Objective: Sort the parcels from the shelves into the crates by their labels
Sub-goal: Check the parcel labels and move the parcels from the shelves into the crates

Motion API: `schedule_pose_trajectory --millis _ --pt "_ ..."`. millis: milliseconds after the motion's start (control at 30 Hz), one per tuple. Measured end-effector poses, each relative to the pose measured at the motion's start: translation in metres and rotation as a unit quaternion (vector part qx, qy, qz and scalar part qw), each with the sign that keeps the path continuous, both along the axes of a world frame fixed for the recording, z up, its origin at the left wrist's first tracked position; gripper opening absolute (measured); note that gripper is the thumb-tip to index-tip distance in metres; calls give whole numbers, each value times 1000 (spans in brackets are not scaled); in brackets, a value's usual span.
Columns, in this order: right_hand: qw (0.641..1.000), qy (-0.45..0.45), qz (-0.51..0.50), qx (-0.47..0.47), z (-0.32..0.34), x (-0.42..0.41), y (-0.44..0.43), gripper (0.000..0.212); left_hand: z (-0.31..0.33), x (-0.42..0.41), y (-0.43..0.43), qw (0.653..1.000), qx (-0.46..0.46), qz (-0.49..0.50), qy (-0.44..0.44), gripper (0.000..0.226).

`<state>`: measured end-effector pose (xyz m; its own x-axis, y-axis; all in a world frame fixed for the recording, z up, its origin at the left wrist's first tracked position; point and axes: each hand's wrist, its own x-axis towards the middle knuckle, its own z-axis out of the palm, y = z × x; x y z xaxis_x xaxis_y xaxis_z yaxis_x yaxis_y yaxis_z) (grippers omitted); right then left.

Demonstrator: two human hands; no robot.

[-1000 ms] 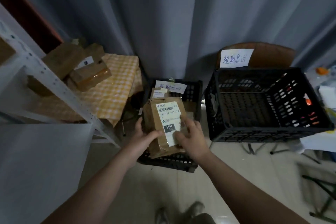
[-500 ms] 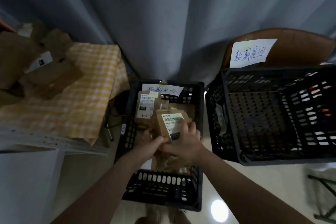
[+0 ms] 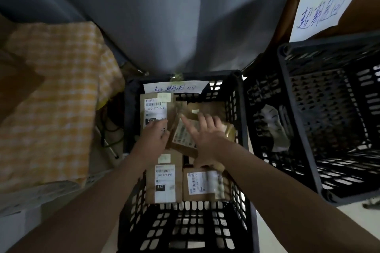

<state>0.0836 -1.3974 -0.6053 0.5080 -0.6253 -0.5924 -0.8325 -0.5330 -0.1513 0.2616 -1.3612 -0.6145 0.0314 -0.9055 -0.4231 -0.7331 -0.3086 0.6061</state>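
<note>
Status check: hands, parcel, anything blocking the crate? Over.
Left hand and right hand open over the parcel. Parcel lies tilted on others inside the left crate. Nothing blocking.

**Parcels + crates, quick rundown**

Black slotted crate (image 3: 185, 230) sits front & centre, w/ a handwritten paper tag (image 3: 174, 88) on its 12 o'clock rim. Inside are brown parcels w/ white labels. The 220 parcel (image 3: 154, 107) is at 11 o'clock by the back wall. The 122 parcel (image 3: 164, 183) lies flat at 7, and the barcode parcel (image 3: 203, 185) is just beside it at 5. A blurry tilted parcel (image 3: 183, 137) sits mid-crate on top of the others. 2nd crate (image 3: 304, 129), also black, is at 3 o'clock, w/ its own white sign (image 3: 327, 8) behind it at 12.
</note>
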Motion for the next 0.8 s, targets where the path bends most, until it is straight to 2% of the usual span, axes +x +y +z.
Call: schedule_pose_trajectory --millis 133,267,367,433,600,700,800 --pt "992 48 100 -64 -27 -3 -20 142 -29 6 -16 995 27 -60 -73 48" --pt "989 45 127 -68 -58 -10 -33 145 -60 9 -24 981 39 -124 -143 59" --pt "989 46 100 -97 -83 -13 -37 122 -77 12 -22 970 10 -145 -197 65" --pt "994 52 39 -89 -98 -17 -37 114 -84 14 -17 963 -33 -153 -217 67" --pt "996 29 -90 -1 -121 -19 -48 127 -99 18 -14 959 -84 -156 -222 67" --pt "994 -21 -101 19 -118 -21 -59 128 -104 19 -17 956 -81 -158 -232 75" --pt "998 -16 -55 -26 -112 -18 -62 124 -105 19 -19 959 -69 -153 -228 81"
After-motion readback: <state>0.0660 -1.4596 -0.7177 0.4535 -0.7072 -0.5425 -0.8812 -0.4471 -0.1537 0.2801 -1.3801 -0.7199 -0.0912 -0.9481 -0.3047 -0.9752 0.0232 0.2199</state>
